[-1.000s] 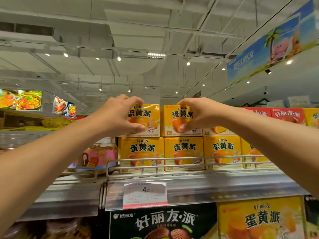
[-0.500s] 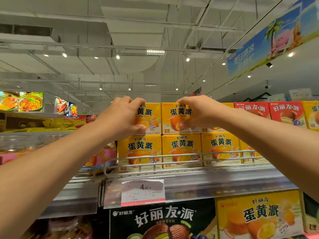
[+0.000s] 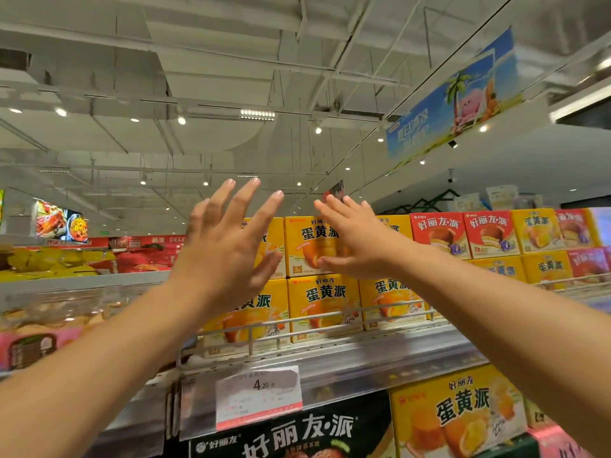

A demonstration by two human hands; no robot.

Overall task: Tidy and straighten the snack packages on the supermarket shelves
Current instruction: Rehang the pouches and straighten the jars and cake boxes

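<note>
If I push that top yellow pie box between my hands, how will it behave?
The top yellow box looks like stiff cardboard, so it should slide squarely. It sits stacked on another yellow box, above the wire rail, so a hard push could probably tip it.

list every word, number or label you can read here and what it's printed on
"蛋黄派": yellow boxes on the top shelf, and the larger yellow box below
"好丽友·派": red boxes and the black box
"4.20": price tag; its small print is unreadable
"2x": yellow box corner
"22%": larger yellow box
"夏日清凉": hanging banner
Signs far left: blurred
</note>
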